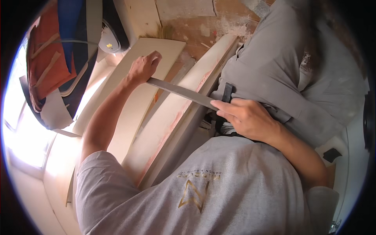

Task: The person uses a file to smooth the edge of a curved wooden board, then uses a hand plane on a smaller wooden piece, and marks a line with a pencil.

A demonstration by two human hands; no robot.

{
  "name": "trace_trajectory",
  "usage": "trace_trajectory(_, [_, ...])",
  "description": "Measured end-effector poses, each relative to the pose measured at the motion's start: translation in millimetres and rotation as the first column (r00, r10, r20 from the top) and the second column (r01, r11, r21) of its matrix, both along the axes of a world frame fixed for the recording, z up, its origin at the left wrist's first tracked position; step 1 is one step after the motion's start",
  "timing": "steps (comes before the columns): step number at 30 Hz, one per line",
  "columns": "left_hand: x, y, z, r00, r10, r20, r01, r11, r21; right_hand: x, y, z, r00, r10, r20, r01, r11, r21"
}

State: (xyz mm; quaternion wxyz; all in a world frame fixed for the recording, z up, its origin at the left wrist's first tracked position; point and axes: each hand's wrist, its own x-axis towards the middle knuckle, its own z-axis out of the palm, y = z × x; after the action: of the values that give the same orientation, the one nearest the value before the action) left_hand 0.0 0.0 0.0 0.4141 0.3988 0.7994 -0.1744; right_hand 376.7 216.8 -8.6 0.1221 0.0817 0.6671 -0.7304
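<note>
A long, flat grey strip [184, 92] stretches between my two hands, slanting down to the right above a white board. My left hand [144, 68] is closed at its far left end, fingers curled; the hand and wrist hide that end. At the near right end, close to my waist, my right hand [246, 117] grips the strip with thumb and fingers. Under the strip lies the long white board [172, 103], with pinkish patches along its edge. It runs from the far middle toward my left side.
Wide cream panels [162, 49] lean left of the board. A bag-like bundle with orange and blue parts [49, 62] stands at the far left by a bright window [23, 133]. My grey-trousered leg [266, 62] is at the right, over a stained brown floor [188, 27].
</note>
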Motion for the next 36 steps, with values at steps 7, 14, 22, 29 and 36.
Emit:
trace_trajectory(7, [43.8,49.6,13.7,0.999,0.045,0.020,-0.044,0.998,-0.050,50.3,39.0,20.4,0.993,-0.115,-0.037,0.116,0.993,0.012])
trace_trajectory(14, [105.0,86.2,44.5,0.980,0.065,0.188,-0.059,0.998,-0.038,95.6,97.5,69.8,0.986,0.011,0.167,0.002,0.997,-0.075])
trace_trajectory(22, [-9.2,5.4,-6.8,1.000,-0.011,-0.011,0.011,0.998,-0.057,-9.0,2.4,4.5,0.986,-0.155,-0.063,0.151,0.986,-0.064])
trace_trajectory(29, [77.7,72.7,23.4,0.993,0.036,0.111,-0.024,0.994,-0.105,75.8,66.0,37.1,0.998,-0.068,0.007,0.068,0.998,0.008])
trace_trajectory(36, [95.2,81.8,32.2,0.981,0.132,0.139,-0.134,0.991,0.003,80.9,85.7,59.3,0.990,0.025,0.140,-0.017,0.998,-0.053])
